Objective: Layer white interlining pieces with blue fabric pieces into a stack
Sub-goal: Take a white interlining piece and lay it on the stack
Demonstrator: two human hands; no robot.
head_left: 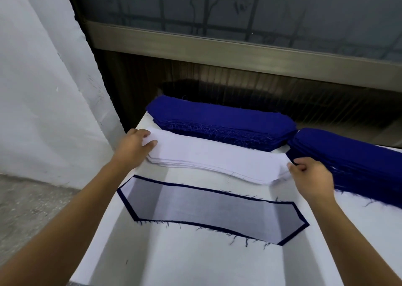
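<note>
A pile of white interlining pieces [217, 157] lies across the middle of the white table [195, 261]. My left hand [133, 145] pinches the pile's left end, thumb on top. At the pile's right end my right hand [310, 177] pinches the top piece. Nearer to me lies the layered stack [208, 211]: a sheer white piece on top of a blue piece whose dark frayed edge shows all round. Behind the white pile sits a thick stack of blue fabric pieces [219, 122].
A second blue fabric stack [352, 168] lies at the right, beside my right hand. A pale wall [43, 89] stands at the left, a dark panel and window frame [239, 52] behind the table. The table's left edge drops to a grey floor [32, 216].
</note>
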